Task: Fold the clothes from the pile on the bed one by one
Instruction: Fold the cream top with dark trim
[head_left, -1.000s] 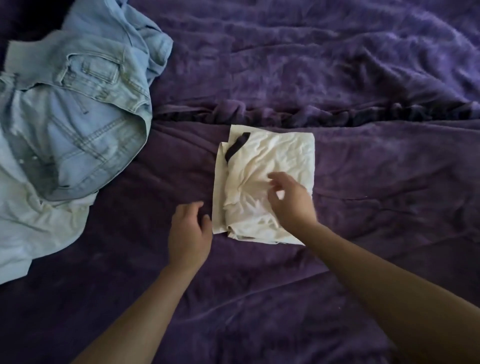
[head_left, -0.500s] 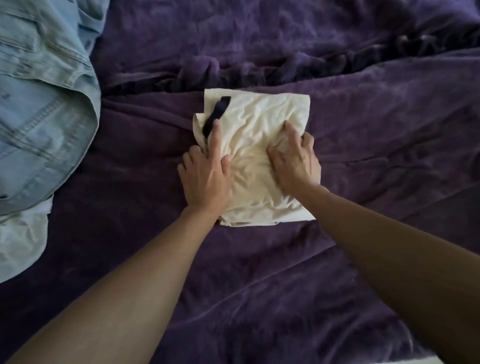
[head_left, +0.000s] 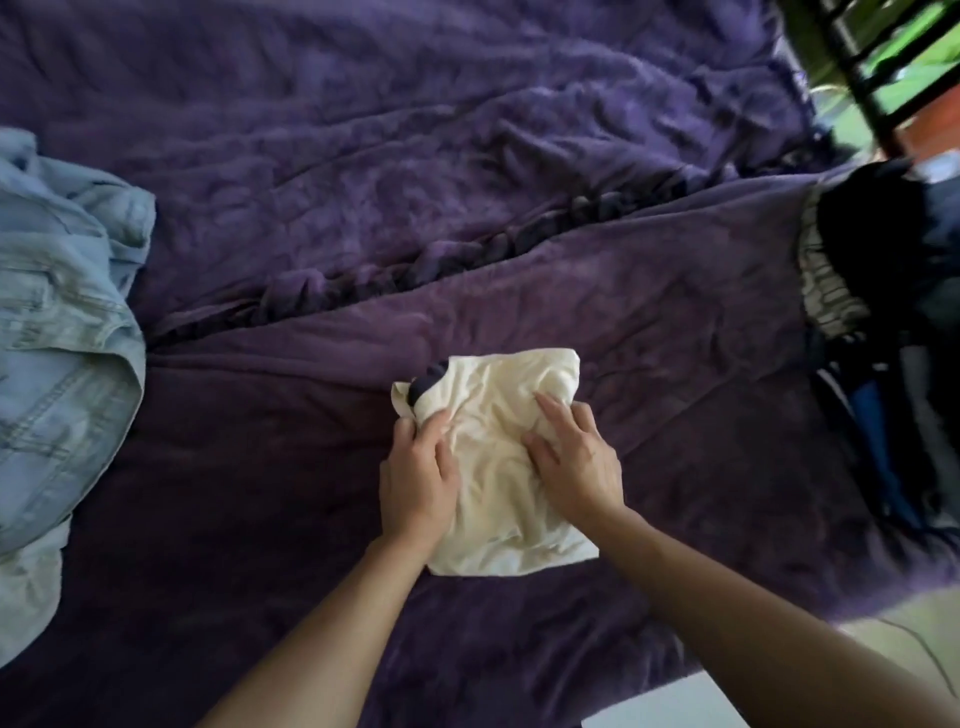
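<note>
The bed (head_left: 363, 156), under a rumpled purple blanket with a ruffled seam running across it, is soft and uneven, so anything pressed flat on it may spring back or skew once let go. At 9 o'clock lies the pile of pale denim clothes (head_left: 57, 322), unfolded; at 3 o'clock a heap of dark clothes (head_left: 872, 270) sits by the bed's edge, too blurred to tell whether they are folded. Just below centre, toward 5 o'clock, the cream garment (head_left: 498, 457) lies as a compact, wrinkled rectangle, well apart from both heaps. The left hand (head_left: 415, 483) grips its 9 o'clock edge, fingers curled round the layers and thumb on top, while the right hand (head_left: 576, 462) lies on the 3 o'clock half, fingers spread and pressing down. The likeliest slip, I judge, is that lifting or sliding the bundle by one edge lets the inner layers slump and the fold open. The dark trim (head_left: 423, 387) poking out at the 11 o'clock corner suggests that corner is already loose.
</note>
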